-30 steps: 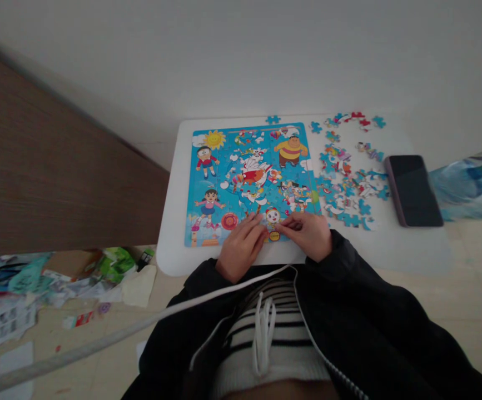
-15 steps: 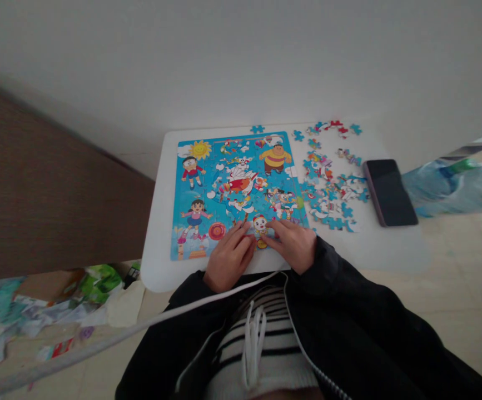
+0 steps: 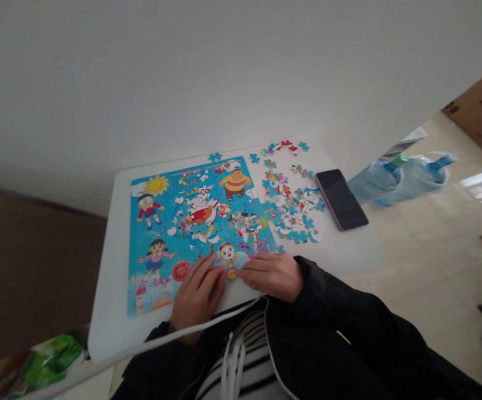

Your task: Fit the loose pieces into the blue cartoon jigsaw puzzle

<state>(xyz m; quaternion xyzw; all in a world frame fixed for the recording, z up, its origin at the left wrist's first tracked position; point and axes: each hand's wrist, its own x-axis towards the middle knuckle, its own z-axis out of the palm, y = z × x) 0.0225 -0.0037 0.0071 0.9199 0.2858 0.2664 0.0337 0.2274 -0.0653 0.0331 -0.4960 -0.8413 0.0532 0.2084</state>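
Note:
A blue cartoon jigsaw puzzle [image 3: 161, 216] lies assembled on the white table [image 3: 109, 294], with gaps showing near its middle. My left hand [image 3: 197, 297] and my right hand [image 3: 268, 276] rest on its bottom edge, fingertips nearly meeting beside a small round gold picture detail. Whether they pinch a piece is hidden by the fingers. To the right lies a scattered pile of loose puzzle pieces [image 3: 291, 210]. One lone blue piece [image 3: 214, 157] sits beyond the puzzle's top edge.
A black smartphone [image 3: 341, 199] lies face up right of the loose pieces. Plastic water bottles [image 3: 399, 179] stand on the tiled floor [image 3: 424, 261] beyond the table, with a cardboard box [image 3: 480, 108] farther back. A brown wooden panel [image 3: 28, 272] stands left, above a green package [image 3: 49, 361].
The whole scene has shifted left and tilted in view as my head turned right. My hands stay at the puzzle's bottom edge, and my right hand lies flatter.

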